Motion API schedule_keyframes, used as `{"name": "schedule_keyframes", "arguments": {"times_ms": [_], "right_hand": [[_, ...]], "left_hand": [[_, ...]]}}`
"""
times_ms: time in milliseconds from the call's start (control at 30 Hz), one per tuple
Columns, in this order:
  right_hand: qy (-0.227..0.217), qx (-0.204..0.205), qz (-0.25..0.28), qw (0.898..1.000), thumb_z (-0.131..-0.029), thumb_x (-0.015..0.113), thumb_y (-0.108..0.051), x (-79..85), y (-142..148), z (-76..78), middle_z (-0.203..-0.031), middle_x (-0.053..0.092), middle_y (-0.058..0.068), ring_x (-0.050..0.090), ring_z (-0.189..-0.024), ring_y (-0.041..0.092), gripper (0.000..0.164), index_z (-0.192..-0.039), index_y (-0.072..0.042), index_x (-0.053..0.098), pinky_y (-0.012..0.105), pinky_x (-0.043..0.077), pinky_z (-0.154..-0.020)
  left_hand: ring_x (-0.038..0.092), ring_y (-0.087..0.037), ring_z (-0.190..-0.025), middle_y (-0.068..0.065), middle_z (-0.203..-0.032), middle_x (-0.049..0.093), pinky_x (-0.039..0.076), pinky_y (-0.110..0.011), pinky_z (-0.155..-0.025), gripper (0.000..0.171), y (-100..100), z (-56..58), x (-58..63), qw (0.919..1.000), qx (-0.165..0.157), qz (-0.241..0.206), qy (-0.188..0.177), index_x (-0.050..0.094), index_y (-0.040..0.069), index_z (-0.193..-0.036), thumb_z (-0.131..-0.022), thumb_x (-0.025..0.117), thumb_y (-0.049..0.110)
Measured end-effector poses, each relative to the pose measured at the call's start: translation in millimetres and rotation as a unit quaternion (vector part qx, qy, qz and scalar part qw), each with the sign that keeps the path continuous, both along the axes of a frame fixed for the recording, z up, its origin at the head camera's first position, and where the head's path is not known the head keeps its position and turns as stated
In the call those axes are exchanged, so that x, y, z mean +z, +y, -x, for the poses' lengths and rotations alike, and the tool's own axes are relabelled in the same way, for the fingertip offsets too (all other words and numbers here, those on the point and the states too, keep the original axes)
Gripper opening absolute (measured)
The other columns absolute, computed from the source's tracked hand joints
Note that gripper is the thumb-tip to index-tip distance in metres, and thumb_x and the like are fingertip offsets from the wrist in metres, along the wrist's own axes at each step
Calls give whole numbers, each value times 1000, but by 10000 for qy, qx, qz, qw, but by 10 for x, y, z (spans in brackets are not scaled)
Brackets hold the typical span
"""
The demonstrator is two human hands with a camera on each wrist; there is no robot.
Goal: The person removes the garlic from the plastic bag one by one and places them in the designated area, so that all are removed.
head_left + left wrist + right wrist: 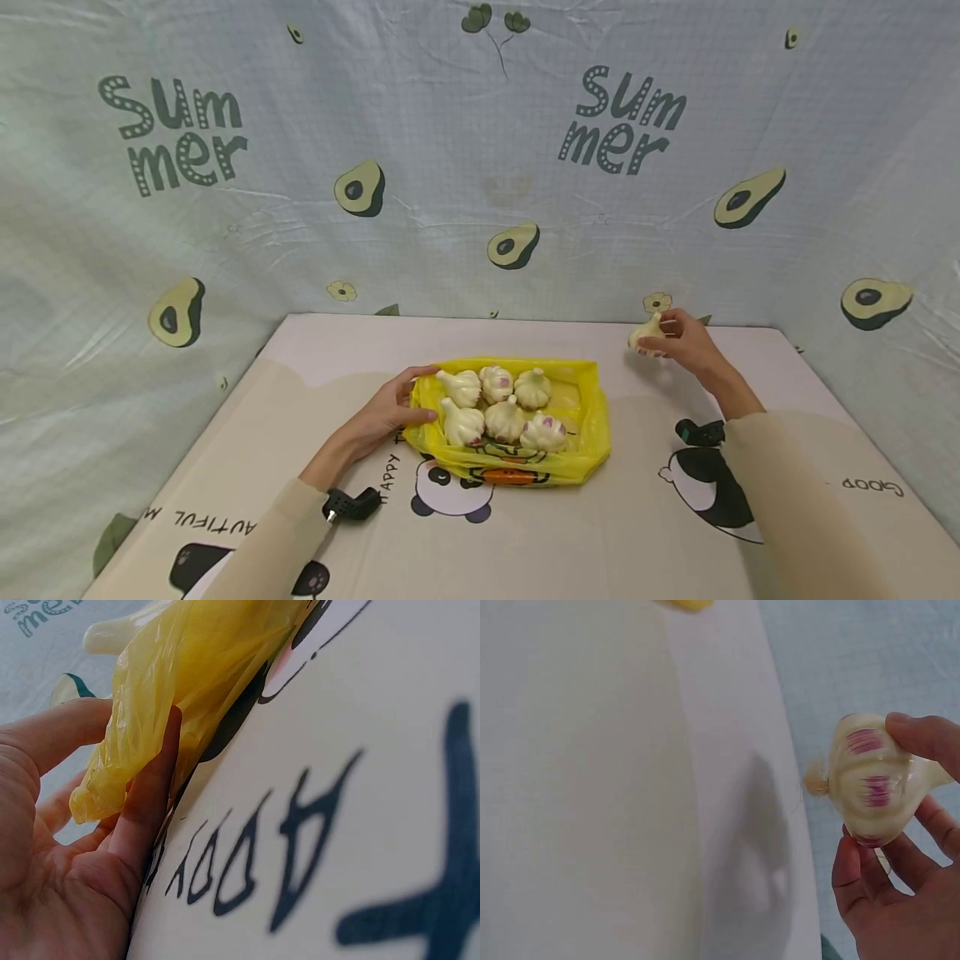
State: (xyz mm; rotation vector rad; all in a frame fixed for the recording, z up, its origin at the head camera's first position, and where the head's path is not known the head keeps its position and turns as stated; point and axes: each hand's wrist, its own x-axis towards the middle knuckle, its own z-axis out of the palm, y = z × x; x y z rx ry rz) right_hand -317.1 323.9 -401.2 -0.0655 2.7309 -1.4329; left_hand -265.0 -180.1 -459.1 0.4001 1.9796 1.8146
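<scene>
My right hand (692,343) had its thumb and fingertips clamped on a bulb (874,780) of garlic, thumb on one side, fingertips on the other. The bulb was cream with purple streaks, its root tuft pointing away from my palm and its stem lying toward my hand. I held it in the air near the far right part of the table (622,517), well apart from the others, with a soft shadow below it. The fingers of my left hand (384,410) were closed on the left end of the yellow bag (597,446), thumb in front and fingers behind, with a bunched fold of the thin plastic between them. Inside the bag sat six more bulbs in two rows of three, grouped toward its left and middle, with bare yellow at its right end. An orange and black print showed on its front wall. A dark band (352,504) hung at my left wrist and another dark piece (700,432) at my right, beside my beige sleeves (273,542). Just in front of the bag a panda (453,489) was printed on the pale table, and beyond rose a cloth (420,108) with avocados and the word "summer".
</scene>
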Motion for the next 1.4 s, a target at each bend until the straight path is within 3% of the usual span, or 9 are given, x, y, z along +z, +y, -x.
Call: {"name": "schedule_keyframes", "arguments": {"times_ms": [333, 467, 867, 1067, 1267, 1400], "right_hand": [[-245, 38, -175, 9995, -99, 67, -42, -166, -1, 30, -147, 47, 32, 52, -123, 38, 77, -156, -3, 33, 16, 49, -83], [-316, -24, -212, 9993, -99, 66, -44, -196, 3, 40, -149, 45, 33, 52, -124, 38, 80, -155, 2, 31, 18, 49, -83], [-589, -139, -227, 9979, -102, 60, -49, -199, 16, 39, -151, 45, 31, 52, -122, 30, 84, -154, 10, 33, 15, 49, -84], [-702, -153, -241, 9971, -103, 58, -49, -218, 45, 39, -148, 45, 28, 53, -115, 25, 77, -150, 7, 37, 14, 51, -82], [-732, -118, -182, 9971, -103, 59, -43, -190, 24, 45, -151, 42, 29, 52, -121, 29, 75, -151, 7, 32, 13, 50, -81], [-703, -91, -334, 9969, -99, 65, -44, -170, 1, 34, -141, 47, 26, 52, -111, 25, 78, -149, 7, 35, 16, 49, -80]], "left_hand": [[53, -31, -139, -18, -163, 37, 55, -35, -105, 79, 32, 19, 16, 10000, -65, 19, 61, 33, 19, -159, -93, 74, 7], [54, -30, -138, -18, -163, 37, 55, -35, -105, 79, 33, 17, 25, 9999, -77, -15, 73, 33, 19, -159, -93, 74, 8], [54, -29, -137, -17, -163, 37, 56, -34, -105, 78, 10, 19, 3, 10000, -53, -63, 31, 33, 19, -159, -93, 73, 6], [52, -29, -139, -17, -163, 37, 56, -34, -105, 78, 10, 9, -4, 10000, -48, -65, 44, 34, 19, -159, -92, 73, 6], [53, -30, -139, -17, -163, 37, 56, -34, -105, 79, -6, 8, -10, 9999, -51, -67, 75, 33, 18, -159, -92, 74, 7], [52, -30, -140, -17, -163, 35, 55, -34, -106, 79, -14, 10, -17, 9999, -48, -47, 95, 33, 18, -159, -92, 74, 8]]}}
